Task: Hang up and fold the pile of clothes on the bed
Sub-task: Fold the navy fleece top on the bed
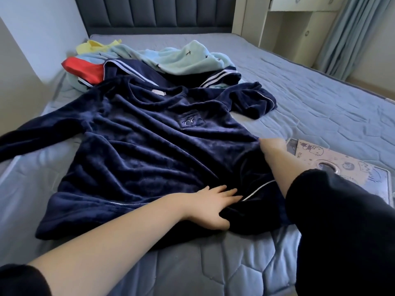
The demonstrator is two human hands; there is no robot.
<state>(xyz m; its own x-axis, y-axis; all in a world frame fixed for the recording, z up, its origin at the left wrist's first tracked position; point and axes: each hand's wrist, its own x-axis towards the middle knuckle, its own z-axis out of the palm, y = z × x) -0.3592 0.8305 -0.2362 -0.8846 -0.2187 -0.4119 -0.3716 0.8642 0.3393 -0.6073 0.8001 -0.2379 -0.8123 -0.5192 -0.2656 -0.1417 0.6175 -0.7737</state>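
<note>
A navy velvet top [149, 150] lies spread front-up on the blue quilted mattress [320, 107], its sleeves out to both sides. My left hand [213, 208] pinches the hem at the lower right corner, thumb under a fold of fabric. My right hand [271, 146] grips the top's right side edge, its fingers hidden behind the cloth. Behind the top lies the pile of clothes [171, 58]: a light blue garment with small dark marks, a yellow piece, a red panel and a navy garment with white stripes.
A flat case with cartoon drawings [333, 165] lies on the mattress right of the top. A dark padded headboard [154, 13] stands at the far end. A cream wardrobe [299, 28] and blue curtain [350, 35] are at the right.
</note>
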